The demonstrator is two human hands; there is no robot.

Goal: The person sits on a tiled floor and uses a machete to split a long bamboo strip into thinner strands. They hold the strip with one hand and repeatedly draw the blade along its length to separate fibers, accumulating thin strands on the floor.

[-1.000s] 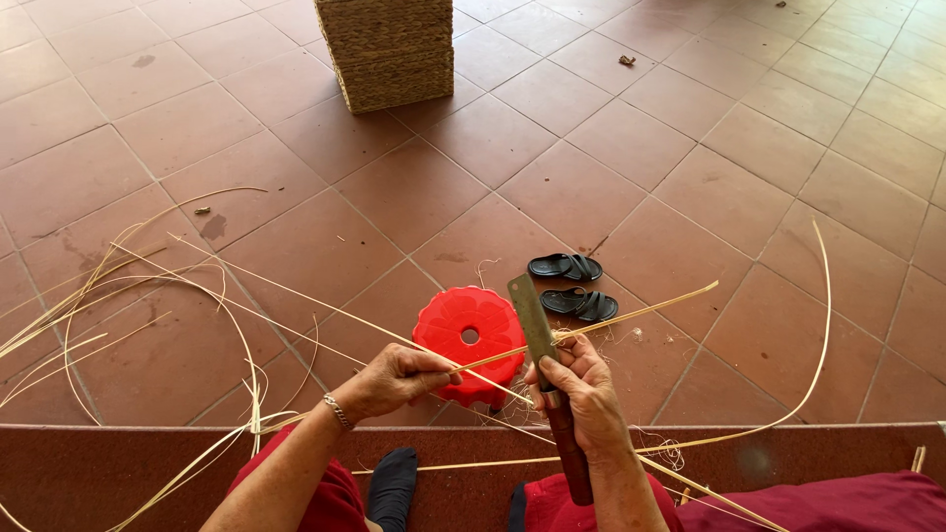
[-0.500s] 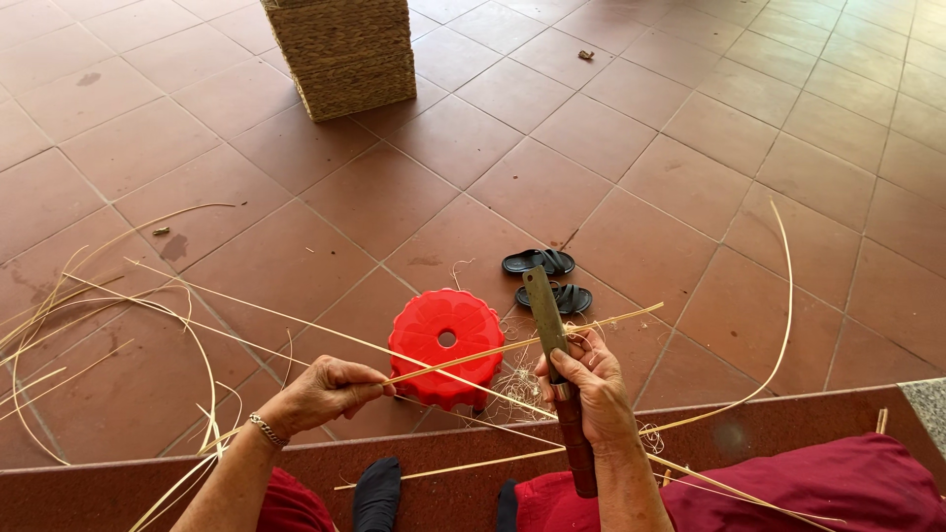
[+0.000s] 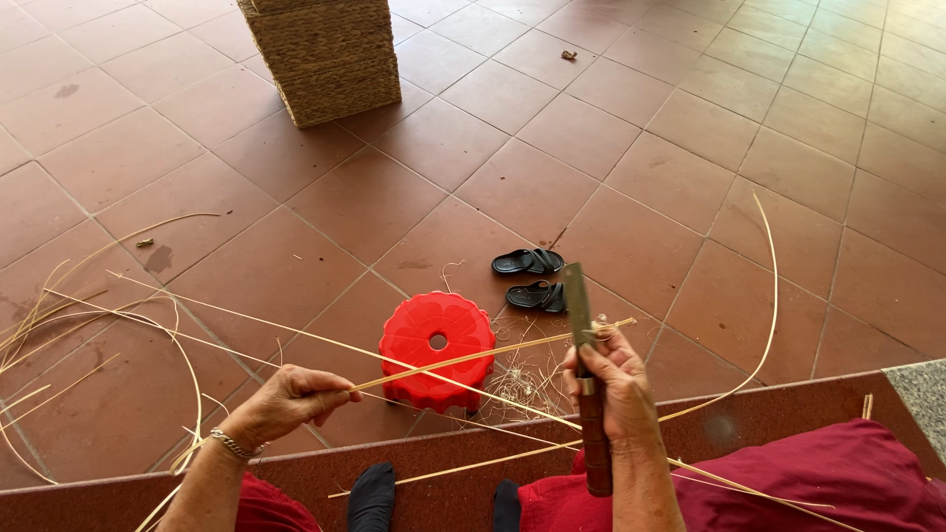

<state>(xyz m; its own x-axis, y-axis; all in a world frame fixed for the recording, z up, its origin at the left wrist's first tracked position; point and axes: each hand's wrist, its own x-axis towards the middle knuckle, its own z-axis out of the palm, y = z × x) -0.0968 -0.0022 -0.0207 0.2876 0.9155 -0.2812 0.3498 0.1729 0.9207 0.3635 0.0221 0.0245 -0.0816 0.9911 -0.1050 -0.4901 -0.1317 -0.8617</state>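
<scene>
The floor [image 3: 690, 177] is laid with square terracotta tiles set on the diagonal, dull red-brown with pale grout lines, a few darker stains at the left. A low ledge [image 3: 749, 414] of the same red runs across the near edge, and the person sits behind it, with dark-socked feet and maroon clothing showing at the bottom.

The left hand [image 3: 286, 399], a bracelet at its wrist, has its grip pinched narrow on a thin pale bamboo strip [image 3: 463, 360]. The strip runs up and to the right over a red plastic stool [image 3: 438, 347] to the right hand [image 3: 609, 379]. That hand's grip is wrapped tight around the dark wooden handle of a knife [image 3: 581, 335], whose flat blade stands upright, with the strip crossing it just above the fingers.

Fine pale shavings [image 3: 527, 379] lie on the tiles between the stool and the right hand. A pair of black sandals [image 3: 532, 278] sits just beyond the stool. More long strips [image 3: 89, 325] loop and sprawl over the floor at the left, and one curved strip [image 3: 769, 286] arcs up at the right. A stack of woven baskets [image 3: 320, 59] stands well apart at the top.
</scene>
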